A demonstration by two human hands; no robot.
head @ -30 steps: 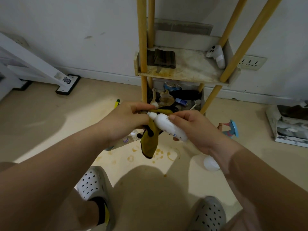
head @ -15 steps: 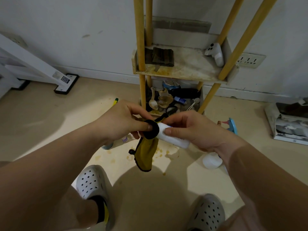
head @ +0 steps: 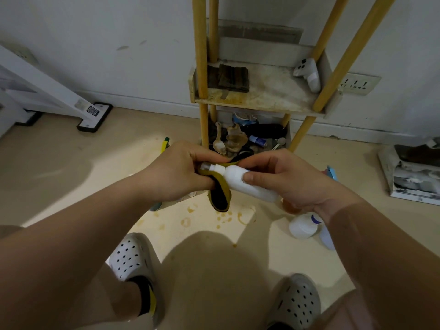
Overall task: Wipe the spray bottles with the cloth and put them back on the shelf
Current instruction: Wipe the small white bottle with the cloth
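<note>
White plastic spray bottle [head: 235, 179] slants before the stained shelf [head: 273, 96], our right hand [head: 295, 182] clamping its body, nozzle toward our left hand [head: 176, 173], whose fingers pinch the mustard-and-black cloth [head: 220, 197] round its neck.

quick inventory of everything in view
spray bottle: one, white, held mid-frame
cloth: one, mustard and black, at the bottle's nozzle
shelf: one, yellow poles, top centre
controller: one, white, on the shelf
folded cloth: one, dark, on the shelf
floor bottles: two, whitish, on the floor at right
wall socket: one, white, right of shelf
clogs: two, pale grey, worn
left hand: one, grips the cloth
right hand: one, holds the spray bottle
</note>
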